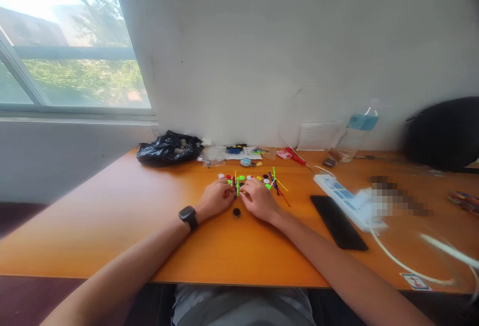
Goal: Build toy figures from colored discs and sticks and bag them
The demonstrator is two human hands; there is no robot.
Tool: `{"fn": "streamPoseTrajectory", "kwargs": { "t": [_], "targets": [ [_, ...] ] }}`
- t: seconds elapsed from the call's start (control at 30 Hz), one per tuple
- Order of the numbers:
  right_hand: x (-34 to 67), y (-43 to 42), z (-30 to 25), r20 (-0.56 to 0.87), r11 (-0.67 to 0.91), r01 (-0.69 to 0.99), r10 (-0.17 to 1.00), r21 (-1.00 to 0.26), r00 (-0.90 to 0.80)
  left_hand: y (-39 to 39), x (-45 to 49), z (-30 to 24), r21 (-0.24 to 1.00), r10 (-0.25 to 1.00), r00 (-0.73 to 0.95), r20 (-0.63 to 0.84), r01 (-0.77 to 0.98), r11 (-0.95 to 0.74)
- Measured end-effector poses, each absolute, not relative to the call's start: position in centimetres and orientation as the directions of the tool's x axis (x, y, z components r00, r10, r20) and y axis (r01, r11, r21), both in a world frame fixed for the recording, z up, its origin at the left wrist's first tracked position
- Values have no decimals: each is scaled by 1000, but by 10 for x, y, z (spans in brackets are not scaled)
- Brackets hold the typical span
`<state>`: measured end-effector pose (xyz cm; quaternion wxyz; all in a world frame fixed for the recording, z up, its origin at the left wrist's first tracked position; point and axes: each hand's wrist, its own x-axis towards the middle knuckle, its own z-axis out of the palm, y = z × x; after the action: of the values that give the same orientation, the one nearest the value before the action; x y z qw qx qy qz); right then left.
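Observation:
My left hand (217, 198), with a black watch (188, 216) on its wrist, rests on the table with its fingers curled. Facing it is my right hand (259, 199), its thumb and fingers drawn together. A bright green plastic stick (237, 186) stands out in the narrow gap between the fingertips. What either hand pinches is too small and covered to make out. Just in front of the hands lies a black round disc (236, 212). Beyond the fingers are several small discs, among them a yellow disc (259, 178). Thin coloured sticks (277, 181) lie right of my right hand.
A black plastic bag (170, 148) sits at the back left. Along the wall are a red-handled screwdriver (295, 155) and a clear bottle (354, 136). To the right lie a black phone (337, 222) and a white power strip (346, 199) with cables.

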<state>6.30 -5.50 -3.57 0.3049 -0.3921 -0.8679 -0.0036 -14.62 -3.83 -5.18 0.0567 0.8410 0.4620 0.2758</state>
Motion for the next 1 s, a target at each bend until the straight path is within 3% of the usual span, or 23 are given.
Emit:
{"fn": "streamPoseTrajectory", "kwargs": {
  "t": [0.33,0.6,0.73,0.87,1.0],
  "targets": [
    [63,-56,-35,514,694,680,683,-235,-520,-37,-148,-53,367,822,389,417,755,-544],
    [65,-57,-31,550,666,692,701,-278,-454,-43,-146,-47,462,837,258,482,737,-493],
    [66,-54,-30,563,602,634,770,-486,-299,-49,-149,-43,439,748,287,598,664,-605],
    [64,-47,-31,409,453,329,891,-829,-197,-57,-148,-41,368,621,355,699,566,-738],
    [61,-45,-29,230,248,59,948,-967,-222,-65,-144,-36,348,599,420,682,534,-771]
  ]
}}
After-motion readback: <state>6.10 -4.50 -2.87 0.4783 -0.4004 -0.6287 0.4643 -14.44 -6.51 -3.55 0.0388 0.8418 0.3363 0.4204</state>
